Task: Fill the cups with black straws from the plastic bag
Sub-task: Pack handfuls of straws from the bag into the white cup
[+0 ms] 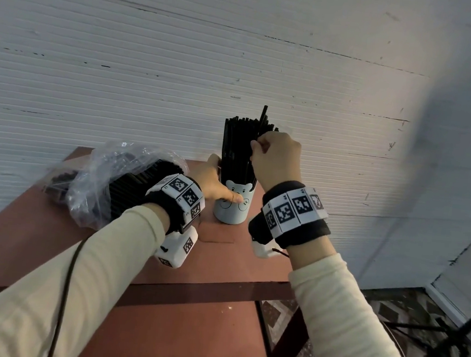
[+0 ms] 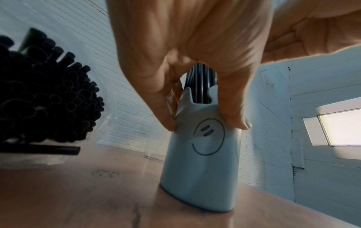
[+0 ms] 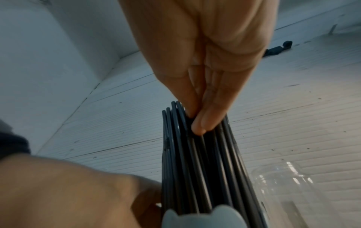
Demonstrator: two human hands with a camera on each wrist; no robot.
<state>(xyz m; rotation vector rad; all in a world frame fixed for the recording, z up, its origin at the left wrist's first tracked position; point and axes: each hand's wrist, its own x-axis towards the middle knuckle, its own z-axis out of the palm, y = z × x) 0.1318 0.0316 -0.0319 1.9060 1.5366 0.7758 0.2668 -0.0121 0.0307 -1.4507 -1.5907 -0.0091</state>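
A pale blue bear-face cup (image 1: 233, 209) (image 2: 201, 169) stands mid-table, packed with upright black straws (image 1: 235, 150) (image 3: 195, 162). My left hand (image 1: 218, 181) (image 2: 206, 126) grips the cup near its rim, thumb across the front and fingers round the back. My right hand (image 1: 255, 147) (image 3: 195, 123) is above the cup and pinches a straw in the bundle between thumb and fingertips. One straw (image 1: 263, 118) sticks up higher than the rest. The clear plastic bag (image 1: 100, 183) with more black straws (image 2: 48, 95) lies on its side left of the cup, partly hidden by my left wrist.
An empty clear glass (image 2: 154, 148) (image 3: 283, 192) stands just behind the cup. The white ribbed wall (image 1: 238, 64) rises right behind the reddish table (image 1: 221, 262). Black tripod legs (image 1: 456, 340) stand on the patterned floor off the table's right side.
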